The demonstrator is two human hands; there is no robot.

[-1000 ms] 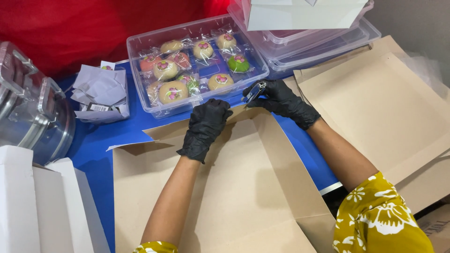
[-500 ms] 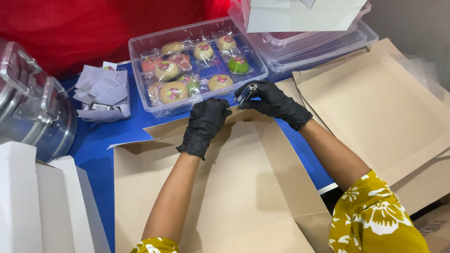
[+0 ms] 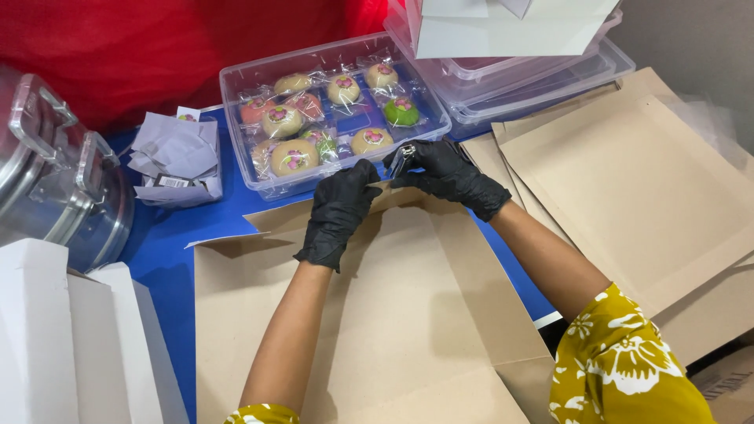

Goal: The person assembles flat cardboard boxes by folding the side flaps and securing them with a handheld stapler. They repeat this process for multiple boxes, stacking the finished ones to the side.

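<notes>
A large flat brown cardboard sheet point(image 3: 377, 314) lies on the blue table in front of me. My left hand point(image 3: 339, 210), in a black glove, presses down on a folded flap at the sheet's far edge. My right hand point(image 3: 449, 174), also gloved in black, grips a small metal stapler point(image 3: 400, 159) at that same flap edge, just right of my left fingertips. Right behind both hands stands a clear plastic tray point(image 3: 236, 86) holding several wrapped round pastries with pink and green tops.
A metal pot with clamps point(image 3: 55, 180) sits at the left, white boxes point(image 3: 71, 338) below it. A small box of crumpled paper point(image 3: 177, 157) stands left of the tray. More cardboard sheets point(image 3: 636, 180) lie at right, stacked clear lids and a white box point(image 3: 510, 31) behind.
My right hand with the stapler has shifted left along the flap edge toward my left hand. My left hand has stayed pressed on the flap.
</notes>
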